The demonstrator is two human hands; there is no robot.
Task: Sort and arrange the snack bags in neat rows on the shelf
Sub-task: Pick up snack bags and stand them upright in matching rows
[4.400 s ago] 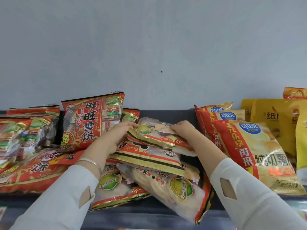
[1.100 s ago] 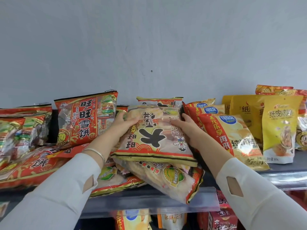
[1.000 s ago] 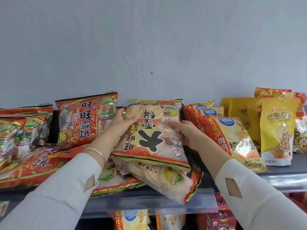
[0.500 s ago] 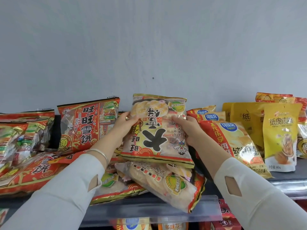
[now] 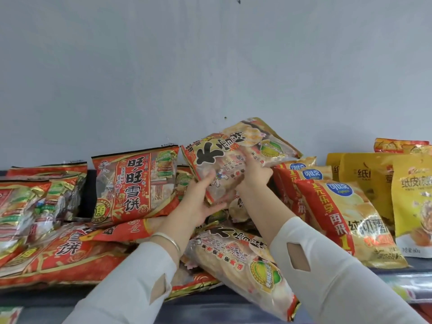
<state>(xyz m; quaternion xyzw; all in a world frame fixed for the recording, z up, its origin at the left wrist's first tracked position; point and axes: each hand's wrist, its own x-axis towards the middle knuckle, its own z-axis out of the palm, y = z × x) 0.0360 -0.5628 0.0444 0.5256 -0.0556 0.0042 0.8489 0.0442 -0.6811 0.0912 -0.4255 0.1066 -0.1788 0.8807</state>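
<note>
Left hand (image 5: 198,204) and right hand (image 5: 254,175) are gripping one tilted rice-cracker bag (image 5: 233,153) over shelf (image 5: 35,299) middle; placing step, likely needing uprighting next.

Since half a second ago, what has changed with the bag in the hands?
The left hand and right hand raised the durian cracker bag and turned it clockwise; they still grip it. The bags lying beneath, the red bag and the yellow chip bags stayed in place.

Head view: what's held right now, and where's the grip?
A durian cracker bag, tilted; left hand grips its lower corner, right hand its lower right edge.
</note>
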